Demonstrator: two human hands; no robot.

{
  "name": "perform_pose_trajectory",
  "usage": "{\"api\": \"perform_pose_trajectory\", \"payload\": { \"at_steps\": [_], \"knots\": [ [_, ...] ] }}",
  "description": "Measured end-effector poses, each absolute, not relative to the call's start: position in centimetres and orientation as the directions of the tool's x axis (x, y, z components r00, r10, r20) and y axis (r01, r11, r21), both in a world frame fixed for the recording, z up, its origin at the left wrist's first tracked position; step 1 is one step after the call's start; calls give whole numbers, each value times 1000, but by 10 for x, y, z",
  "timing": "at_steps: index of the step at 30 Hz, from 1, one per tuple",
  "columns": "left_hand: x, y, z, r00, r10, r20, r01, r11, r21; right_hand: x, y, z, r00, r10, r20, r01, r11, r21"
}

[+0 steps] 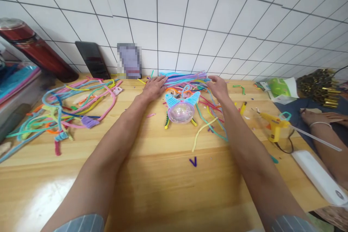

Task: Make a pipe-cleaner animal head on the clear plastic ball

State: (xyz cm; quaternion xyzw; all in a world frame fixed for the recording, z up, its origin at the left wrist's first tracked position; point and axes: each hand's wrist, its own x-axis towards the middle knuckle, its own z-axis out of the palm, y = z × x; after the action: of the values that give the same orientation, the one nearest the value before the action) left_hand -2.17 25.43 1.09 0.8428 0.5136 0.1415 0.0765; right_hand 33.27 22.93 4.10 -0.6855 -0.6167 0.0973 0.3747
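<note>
A bundle of pipe cleaners (pixel 185 78), mostly blue, purple and pink, lies along the foot of the tiled wall. My left hand (pixel 154 88) rests flat at its left end, fingers stretched against the strands. At the opposite end is my right hand (pixel 218 87), fingers bent and apart, close to the tips. Between my forearms sits a clear plastic dome (pixel 181 112) with a pinkish-purple rim and two light-blue pipe-cleaner ears (pixel 193 98). Green-and-yellow handles (pixel 166 120) show beneath it. Loose pipe cleaners (pixel 202 130) lie beside the dome, and a small purple V-shaped piece (pixel 193 161) is nearer me.
Tangled pipe cleaners (pixel 62 105) cover the left side. A dark phone (pixel 94 59) and a red thermos (pixel 38 50) lean by the wall. To the right are a yellow glue gun (pixel 276 125), a white oblong device (pixel 318 175) and another person's arm (pixel 326 141).
</note>
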Motion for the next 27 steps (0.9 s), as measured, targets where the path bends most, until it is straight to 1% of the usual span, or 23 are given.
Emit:
{"api": "perform_pose_trajectory", "payload": {
  "at_steps": [2, 4, 7, 9, 14, 16, 19, 21, 23, 27],
  "knots": [
    [-20, 253, 12, 402, 898, 178, 860, -437, 263, 332, 239, 38, 197, 918, 343, 800, 51, -598],
    [-18, 252, 15, 377, 908, 184, 877, -414, 243, 332, 249, 33, 140, 931, 336, 841, 68, -537],
    [-17, 251, 21, 340, 923, 183, 900, -376, 223, 335, 262, 27, 20, 963, 269, 896, 102, -432],
    [-18, 250, 25, 310, 930, 197, 905, -353, 239, 337, 268, 25, -21, 971, 237, 908, 118, -402],
    [-19, 248, 30, 214, 947, 238, 892, -289, 347, 347, 277, 27, -58, 966, 254, 914, 154, -376],
    [-19, 247, 28, 207, 941, 269, 892, -294, 342, 350, 278, 27, -77, 963, 257, 915, 171, -364],
    [-17, 245, 25, 208, 909, 362, 898, -324, 298, 351, 279, 26, -85, 957, 278, 919, 183, -350],
    [-16, 244, 23, 165, 900, 403, 914, -293, 281, 348, 278, 24, -76, 949, 306, 922, 184, -342],
    [-15, 244, 23, 146, 908, 394, 928, -264, 265, 344, 277, 24, -58, 942, 332, 924, 177, -340],
    [-13, 245, 21, 236, 925, 298, 923, -309, 229, 341, 271, 29, -12, 933, 359, 914, 156, -375]
  ]
}}
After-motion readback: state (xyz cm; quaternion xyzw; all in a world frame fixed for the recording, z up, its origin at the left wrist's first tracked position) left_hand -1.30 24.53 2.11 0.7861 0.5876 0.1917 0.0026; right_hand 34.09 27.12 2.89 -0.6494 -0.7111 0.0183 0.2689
